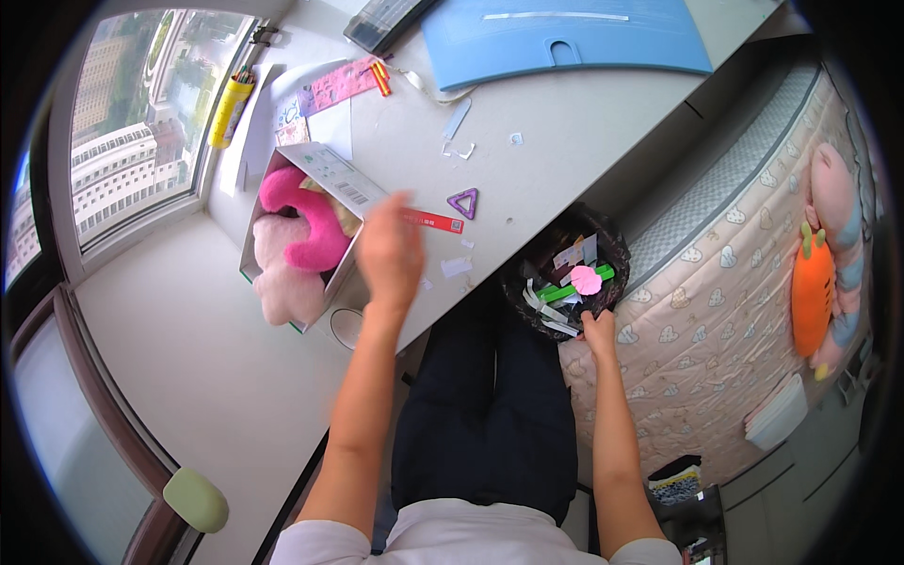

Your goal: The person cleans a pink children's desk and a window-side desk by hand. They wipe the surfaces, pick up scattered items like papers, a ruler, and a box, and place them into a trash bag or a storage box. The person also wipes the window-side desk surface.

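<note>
My right hand (600, 330) grips the near rim of a waste bin lined with a black plastic bag (613, 240). Inside the bin lie a bright green strip (554, 292), a pink scalloped piece (585, 280) and white paper scraps. Blurred, my left hand (392, 247) is above the table beside an open cardboard box (339, 173); its fingers cannot be made out. Pink plush toys (321, 236) fill that box. A red printed strip (438, 220) extends to the right of the left hand. Close by are a purple triangular piece (463, 203) and torn paper scraps (456, 266).
The grey table (565, 141) carries a blue plastic board (565, 42), a pink stencil (342, 86) and a yellow pencil tin (232, 109) near the window. A round white object (346, 328) sits by the left forearm. On the right is a bed (696, 318) with an orange carrot plush (812, 293).
</note>
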### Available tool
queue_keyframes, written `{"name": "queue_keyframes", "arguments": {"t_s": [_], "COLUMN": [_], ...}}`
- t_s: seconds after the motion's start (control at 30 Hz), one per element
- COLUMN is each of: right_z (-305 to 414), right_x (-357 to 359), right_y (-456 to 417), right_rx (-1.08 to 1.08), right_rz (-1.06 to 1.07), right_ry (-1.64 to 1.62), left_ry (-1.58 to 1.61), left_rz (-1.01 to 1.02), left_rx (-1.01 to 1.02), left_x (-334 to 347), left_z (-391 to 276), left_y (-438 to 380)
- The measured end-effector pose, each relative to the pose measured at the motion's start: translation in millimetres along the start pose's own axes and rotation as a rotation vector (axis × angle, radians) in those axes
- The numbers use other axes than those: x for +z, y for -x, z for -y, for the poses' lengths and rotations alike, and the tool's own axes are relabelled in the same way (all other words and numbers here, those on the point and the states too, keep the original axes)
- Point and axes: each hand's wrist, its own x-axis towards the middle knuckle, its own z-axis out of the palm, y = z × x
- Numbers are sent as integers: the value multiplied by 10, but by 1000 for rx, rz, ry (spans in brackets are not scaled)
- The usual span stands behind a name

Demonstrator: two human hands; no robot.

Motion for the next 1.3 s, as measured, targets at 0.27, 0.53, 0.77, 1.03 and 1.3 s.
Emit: {"name": "queue_keyframes", "arguments": {"t_s": [0.27,0.53,0.77,1.03,1.3], "right_z": [-7,73,69,-68,-254], "right_x": [-12,-14,62,13,-110], "right_y": [-4,46,79,207,152], "right_rx": [-39,-35,-40,32,-46], "right_rz": [27,18,45,31,9], "right_ry": [-1,0,19,37,91], "left_ry": [-95,354,-263,-132,-136], "left_rz": [428,-317,-461,184,448], "left_rx": [-180,-243,-207,89,58], "left_x": [649,-10,-402,285,432], "left_z": [-76,-90,249,234,477], "left_y": [-228,-34,156,395,102]}}
